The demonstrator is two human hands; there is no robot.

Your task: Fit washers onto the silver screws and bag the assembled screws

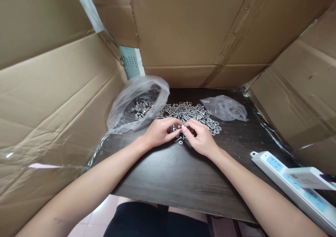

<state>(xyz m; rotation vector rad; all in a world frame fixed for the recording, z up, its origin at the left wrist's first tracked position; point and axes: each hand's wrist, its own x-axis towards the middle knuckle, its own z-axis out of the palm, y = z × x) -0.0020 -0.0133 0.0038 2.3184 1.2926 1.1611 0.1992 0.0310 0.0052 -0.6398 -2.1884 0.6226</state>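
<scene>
My left hand [160, 131] and my right hand [200, 139] meet over the near edge of a pile of metal hardware. Between the fingertips of both is a small silvery bolt [180, 126], lying roughly sideways. Thumb and forefinger are pinched on it from either side. Whether a nut or washer sits on the bolt is too small to tell. Behind the hands spreads a heap of bolts, nuts and washers [187, 112], partly hidden by the fingers. One loose nut [181, 143] lies just below the fingertips, beside a few loose bolts.
An open clear plastic bag [118, 116] with more bolts stands at the back left of the dark table [168, 176]. A smaller clear bag [225, 107] lies back right. A white power strip [278, 176] with a plugged-in adapter is at right. Cardboard walls [199, 27] surround the table.
</scene>
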